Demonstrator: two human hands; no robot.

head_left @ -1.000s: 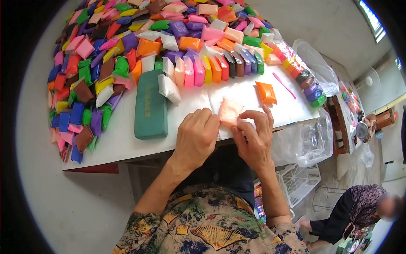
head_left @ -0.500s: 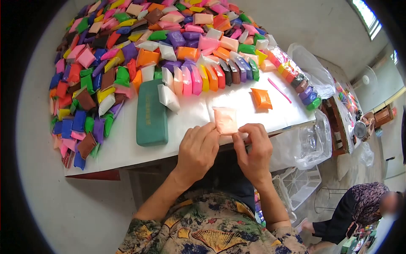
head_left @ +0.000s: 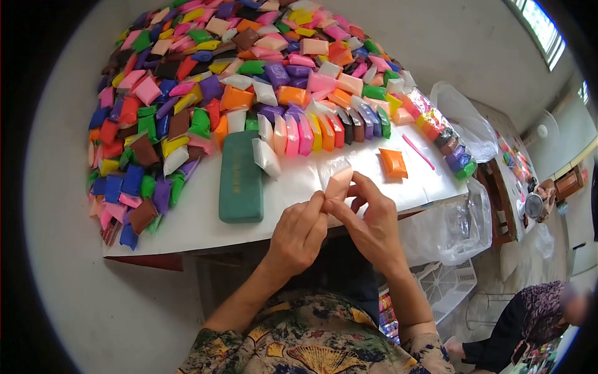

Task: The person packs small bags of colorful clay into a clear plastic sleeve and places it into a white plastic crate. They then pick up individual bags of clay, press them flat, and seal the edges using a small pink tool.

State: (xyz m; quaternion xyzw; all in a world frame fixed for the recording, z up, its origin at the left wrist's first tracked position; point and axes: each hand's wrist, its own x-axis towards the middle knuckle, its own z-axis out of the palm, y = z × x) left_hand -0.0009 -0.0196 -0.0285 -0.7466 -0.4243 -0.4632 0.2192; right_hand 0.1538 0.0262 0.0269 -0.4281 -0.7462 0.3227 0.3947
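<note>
Glossy clear plastic packet [head_left: 337,176]; matt green case [head_left: 240,177]; smooth white tabletop [head_left: 193,212]; crinkly clear bag [head_left: 451,218].

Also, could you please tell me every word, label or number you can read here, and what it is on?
Green case: a faint line of lettering along its lid, too blurred to read.
Peach packet: no print shows.
Pile of coloured packets: nothing legible.

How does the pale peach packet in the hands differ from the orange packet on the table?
Colour: peach packet pale, orange packet vivid. Pose: peach packet raised, pinched by left hand and right hand; orange packet flat on the table, untouched. Both are small clear-wrapped pouches.
</note>
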